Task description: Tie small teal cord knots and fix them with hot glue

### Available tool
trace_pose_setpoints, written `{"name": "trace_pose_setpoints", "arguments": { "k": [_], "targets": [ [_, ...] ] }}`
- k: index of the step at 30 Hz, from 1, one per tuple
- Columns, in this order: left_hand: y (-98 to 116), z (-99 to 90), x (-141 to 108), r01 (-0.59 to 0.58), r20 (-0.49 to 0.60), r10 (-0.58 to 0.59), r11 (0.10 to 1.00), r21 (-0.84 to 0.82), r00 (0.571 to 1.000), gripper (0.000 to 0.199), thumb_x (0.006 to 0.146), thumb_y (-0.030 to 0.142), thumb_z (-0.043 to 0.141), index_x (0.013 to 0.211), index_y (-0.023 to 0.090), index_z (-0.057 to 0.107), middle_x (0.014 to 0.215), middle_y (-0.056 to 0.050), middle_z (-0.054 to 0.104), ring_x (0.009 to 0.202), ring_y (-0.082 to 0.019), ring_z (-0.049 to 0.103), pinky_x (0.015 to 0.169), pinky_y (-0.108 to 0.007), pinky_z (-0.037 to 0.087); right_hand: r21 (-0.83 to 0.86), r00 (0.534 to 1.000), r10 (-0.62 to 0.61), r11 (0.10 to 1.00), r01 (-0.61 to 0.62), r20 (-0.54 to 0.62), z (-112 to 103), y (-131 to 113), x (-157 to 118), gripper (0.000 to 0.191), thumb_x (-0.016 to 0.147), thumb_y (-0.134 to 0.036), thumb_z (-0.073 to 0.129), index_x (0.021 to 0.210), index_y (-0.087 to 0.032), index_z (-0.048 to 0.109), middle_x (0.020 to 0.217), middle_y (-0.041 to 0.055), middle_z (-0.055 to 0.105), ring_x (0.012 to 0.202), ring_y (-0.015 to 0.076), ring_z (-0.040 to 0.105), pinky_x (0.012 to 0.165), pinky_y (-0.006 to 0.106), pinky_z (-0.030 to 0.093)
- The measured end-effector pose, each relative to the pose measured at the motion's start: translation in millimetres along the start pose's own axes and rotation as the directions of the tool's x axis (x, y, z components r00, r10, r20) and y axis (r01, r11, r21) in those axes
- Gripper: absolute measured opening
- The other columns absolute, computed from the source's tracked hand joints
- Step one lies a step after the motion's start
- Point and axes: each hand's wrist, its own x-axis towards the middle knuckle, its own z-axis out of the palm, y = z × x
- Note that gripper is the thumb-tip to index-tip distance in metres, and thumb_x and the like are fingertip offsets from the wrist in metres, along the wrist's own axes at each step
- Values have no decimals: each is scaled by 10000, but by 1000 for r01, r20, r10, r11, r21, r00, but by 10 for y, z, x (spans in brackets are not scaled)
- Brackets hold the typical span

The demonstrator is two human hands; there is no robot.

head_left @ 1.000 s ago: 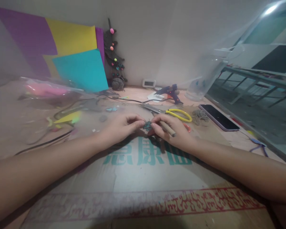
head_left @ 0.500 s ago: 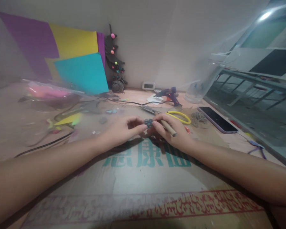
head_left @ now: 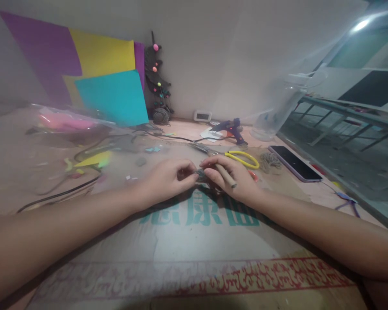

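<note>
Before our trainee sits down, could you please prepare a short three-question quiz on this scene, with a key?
1. Multiple choice: Where does the coil of grey yarn lie?
A) Behind the clock
B) Between the scissors' yellow handle and the phone
C) On top of the glue gun

2. True or false: The tan rod is in the right hand, not the left hand.

3. Short answer: What shows between the fingertips of the two hands?

Key:
1. B.
2. True.
3. A small greyish piece, too blurred to identify.
</note>
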Motion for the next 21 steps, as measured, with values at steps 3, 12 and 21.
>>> {"name": "trace_pose_setpoints", "arguments": {
  "k": [3,12,21],
  "targets": [
    [-23,15,-5,-23,1,23,1000,18,1000,226,884,336,508,830,177,659,743,-10,673,662,-141,583,604,-246,408,-12,1000,15,1000,-15,26,9,-14,2,155,889,-323,573,930,-182,624,783,14,678,619,110,587,577,226,447],
    [-11,21,-31,-88,2,88,994,69,996,181,874,304,530,788,174,622,735,-1,646,679,-133,562,620,-247,394,-33,998,6,999,-4,56,14,-28,16,151,885,-288,576,824,-169,646,698,-3,644,602,104,558,572,216,419],
    [-7,6,-27,-113,-13,114,992,50,993,153,861,273,544,775,168,616,729,7,639,683,-127,561,641,-242,397,-4,998,-55,998,55,32,-9,26,14,225,942,-314,498,897,-176,670,845,34,711,772,151,656,694,252,491]
  ]
}}
